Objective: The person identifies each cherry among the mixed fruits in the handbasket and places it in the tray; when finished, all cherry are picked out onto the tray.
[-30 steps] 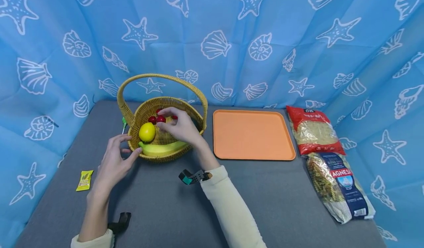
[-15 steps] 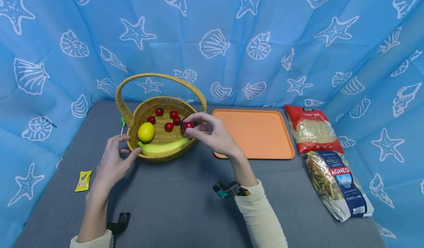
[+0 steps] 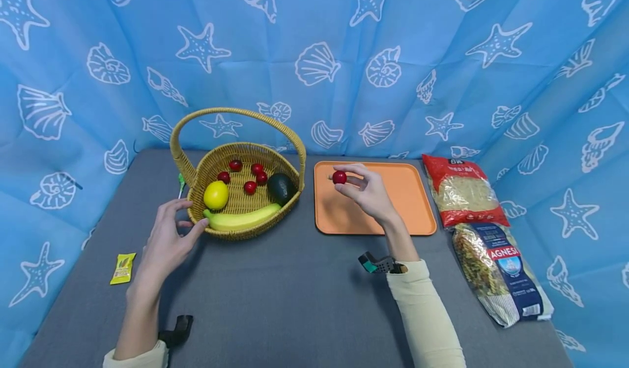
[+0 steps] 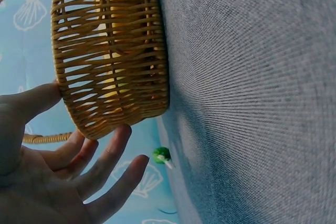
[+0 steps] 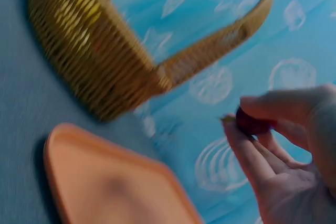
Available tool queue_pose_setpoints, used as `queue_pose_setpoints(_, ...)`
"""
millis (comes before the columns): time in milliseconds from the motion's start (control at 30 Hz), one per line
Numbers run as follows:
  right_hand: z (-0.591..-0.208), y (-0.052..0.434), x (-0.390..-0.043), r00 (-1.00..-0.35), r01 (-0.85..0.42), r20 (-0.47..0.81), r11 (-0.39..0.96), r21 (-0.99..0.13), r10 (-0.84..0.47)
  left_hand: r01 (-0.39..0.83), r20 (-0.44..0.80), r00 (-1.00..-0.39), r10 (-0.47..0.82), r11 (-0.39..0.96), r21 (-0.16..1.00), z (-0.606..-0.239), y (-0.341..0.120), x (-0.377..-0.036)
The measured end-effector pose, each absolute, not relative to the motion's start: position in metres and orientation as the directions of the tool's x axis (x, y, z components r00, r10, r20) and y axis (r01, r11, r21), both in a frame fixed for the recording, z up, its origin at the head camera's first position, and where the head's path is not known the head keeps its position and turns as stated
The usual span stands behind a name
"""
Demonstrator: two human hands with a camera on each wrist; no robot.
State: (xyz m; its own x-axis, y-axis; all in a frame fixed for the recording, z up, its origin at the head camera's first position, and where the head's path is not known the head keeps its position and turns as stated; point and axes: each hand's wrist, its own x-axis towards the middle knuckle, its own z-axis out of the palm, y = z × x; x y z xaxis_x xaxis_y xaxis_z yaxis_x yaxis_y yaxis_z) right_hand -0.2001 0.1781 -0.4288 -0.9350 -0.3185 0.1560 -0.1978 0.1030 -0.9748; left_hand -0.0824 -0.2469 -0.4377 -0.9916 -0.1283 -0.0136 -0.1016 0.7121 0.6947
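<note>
In the head view, my right hand (image 3: 366, 193) pinches a dark red cherry (image 3: 339, 177) between thumb and fingers, above the left part of an orange tray (image 3: 388, 218). The right wrist view also shows the cherry (image 5: 252, 123) at the fingertips. My left hand (image 3: 169, 239) holds the near left rim of a wicker basket (image 3: 236, 236), its thumb on the rim and some fingers against the outside. Inside the basket lie a yellow lemon (image 3: 216, 195), a banana (image 3: 244, 219) along the near side, a dark avocado (image 3: 281, 188) and several more cherries (image 3: 250, 187).
A red bag of dry food (image 3: 464, 190) and a blue Agnesi pasta bag (image 3: 501, 272) lie right of the tray. A yellow packet (image 3: 123, 268) is at left. A green-headed stick (image 4: 161, 155) lies behind the basket's left side. A blue curtain (image 3: 275, 40) hangs behind.
My right hand has lifted the cherry out of the basket and carried it right, over the tray. The avocado has come into view. My left hand stays at the basket rim.
</note>
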Motion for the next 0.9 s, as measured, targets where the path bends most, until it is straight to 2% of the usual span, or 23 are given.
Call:
queue_pose_setpoints(167,-0.452,0.177,-0.225,-0.982,-0.131,0.109,0.139,-0.982,-0.154,-0.111,-0.019,-0.991,-0.135,0.713,0.693,-0.437,-0.247,-0.083)
queue_pose_setpoints(300,-0.468,0.170,-0.243,-0.996,-0.072,0.061,0.201,-0.977,-0.061,-0.120,-0.031,-0.990,-0.137,0.713,0.691,-0.437,-0.247,-0.084)
queue_pose_setpoints(533,-0.487,0.150,-0.265,-1.000,-0.006,0.013,0.332,-0.943,0.020,-0.134,-0.047,-0.989,-0.140,0.710,0.691,-0.438,-0.247,-0.083)
queue_pose_setpoints(900,-0.495,0.132,-0.274,-0.996,-0.016,0.064,0.555,-0.831,0.068,-0.137,-0.046,-0.988,-0.145,0.714,0.686,-0.436,-0.245,-0.083)
